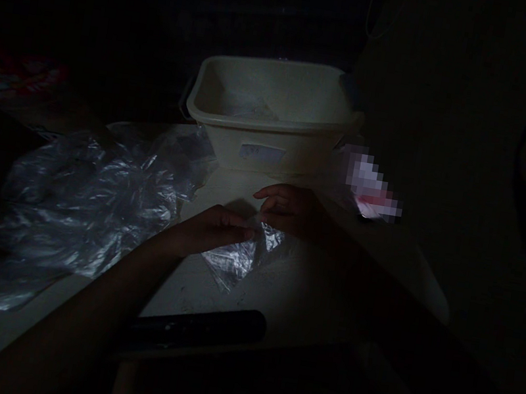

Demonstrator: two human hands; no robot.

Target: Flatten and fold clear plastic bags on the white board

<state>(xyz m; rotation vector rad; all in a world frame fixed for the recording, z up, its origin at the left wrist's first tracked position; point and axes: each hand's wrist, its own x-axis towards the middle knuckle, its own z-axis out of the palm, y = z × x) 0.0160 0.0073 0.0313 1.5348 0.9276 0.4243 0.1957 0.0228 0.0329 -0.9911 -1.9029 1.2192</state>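
Note:
A small clear plastic bag (pixel 232 263) lies over the pale tabletop, its top edge between my two hands. My left hand (pixel 212 229) is closed on the bag's upper left edge, thumb stretched along it. On the other side, my right hand (pixel 293 210) pinches the bag's upper right corner, its fingers curled and the index finger pointing left. The light is very dim, and whatever the bag may contain cannot be made out.
Behind my hands stands a cream plastic tub (pixel 274 125) with clear film inside. Crumpled clear plastic bags (pixel 93 197) cover the left side. A dark long object (pixel 202 327) lies at the near edge of the table (pixel 178 290). A blurred pink-white item (pixel 371 187) is at right.

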